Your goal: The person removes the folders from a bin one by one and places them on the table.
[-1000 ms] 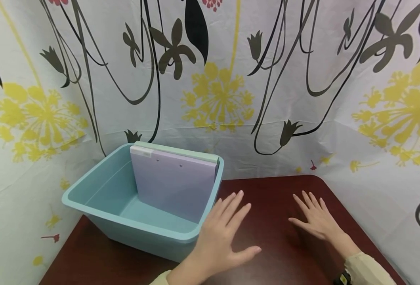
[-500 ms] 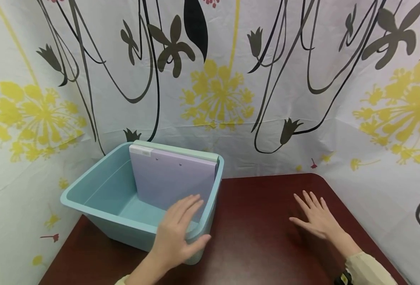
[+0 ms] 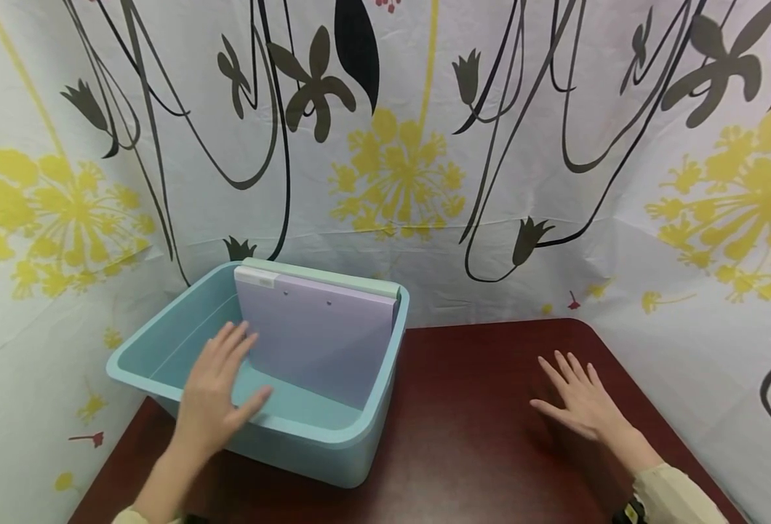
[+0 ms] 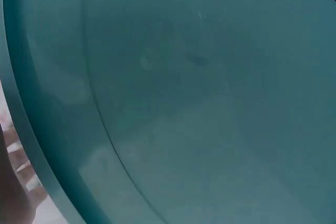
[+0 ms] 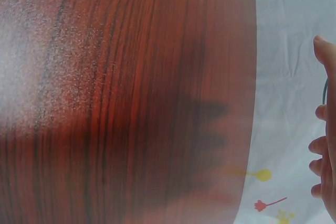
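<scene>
My left hand [image 3: 212, 397] hovers over the front rim of a light blue plastic basin [image 3: 320, 431], fingers straight and thumb spread, holding nothing. In the left wrist view the basin's wall [image 4: 199, 103] fills most of the picture, and part of the left hand [image 4: 14, 187] shows at the lower left. Inside the basin, a lilac clipboard-like board [image 3: 320, 335] leans against the back wall, with a pale green one [image 3: 320, 274] behind it. My right hand [image 3: 578, 404] is held above the right side of the table, fingers spread, nothing in it; its fingers [image 5: 317, 145] appear at the right wrist view's edge.
The basin stands on the left part of a dark red wood-grain table [image 3: 470, 407]. A white cloth with printed flowers [image 3: 398, 175] hangs behind the table and along both sides. The table's far right corner is rounded.
My left hand has moved leftward, from beside the basin's right front corner, across to its front left side. The right hand stays in place. Basin and boards have not moved.
</scene>
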`<state>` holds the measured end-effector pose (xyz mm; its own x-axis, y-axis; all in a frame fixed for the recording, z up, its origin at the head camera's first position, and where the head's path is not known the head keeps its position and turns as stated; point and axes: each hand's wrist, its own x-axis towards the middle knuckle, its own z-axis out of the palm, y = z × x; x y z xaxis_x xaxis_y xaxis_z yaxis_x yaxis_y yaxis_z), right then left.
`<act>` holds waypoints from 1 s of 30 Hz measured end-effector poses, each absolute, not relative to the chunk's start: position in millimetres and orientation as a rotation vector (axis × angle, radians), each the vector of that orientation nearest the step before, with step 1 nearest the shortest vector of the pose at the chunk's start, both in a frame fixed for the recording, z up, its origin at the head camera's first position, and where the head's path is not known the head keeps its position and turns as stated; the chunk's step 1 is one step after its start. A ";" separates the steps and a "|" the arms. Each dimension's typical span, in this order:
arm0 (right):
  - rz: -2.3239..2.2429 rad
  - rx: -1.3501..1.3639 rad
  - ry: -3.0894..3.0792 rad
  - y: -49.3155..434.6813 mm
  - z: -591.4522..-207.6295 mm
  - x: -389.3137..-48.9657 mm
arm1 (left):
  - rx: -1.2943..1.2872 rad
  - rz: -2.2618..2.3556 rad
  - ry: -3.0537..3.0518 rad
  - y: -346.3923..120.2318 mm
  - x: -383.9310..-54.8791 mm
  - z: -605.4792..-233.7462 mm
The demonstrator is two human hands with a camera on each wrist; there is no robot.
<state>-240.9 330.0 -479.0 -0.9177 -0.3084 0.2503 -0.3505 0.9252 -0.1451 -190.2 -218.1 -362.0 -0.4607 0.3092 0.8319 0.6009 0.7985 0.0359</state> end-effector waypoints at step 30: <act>0.274 0.517 -2.824 329.2 -486.1 -241.0 | -0.162 -0.486 -2.612 -368.9 -208.3 -367.5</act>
<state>-241.0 329.2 -486.1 -0.9039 -0.3209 0.2828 -0.3693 0.9190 -0.1377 -208.3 -368.9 -367.5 -0.8801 0.0281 0.4740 0.1967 0.9302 0.3101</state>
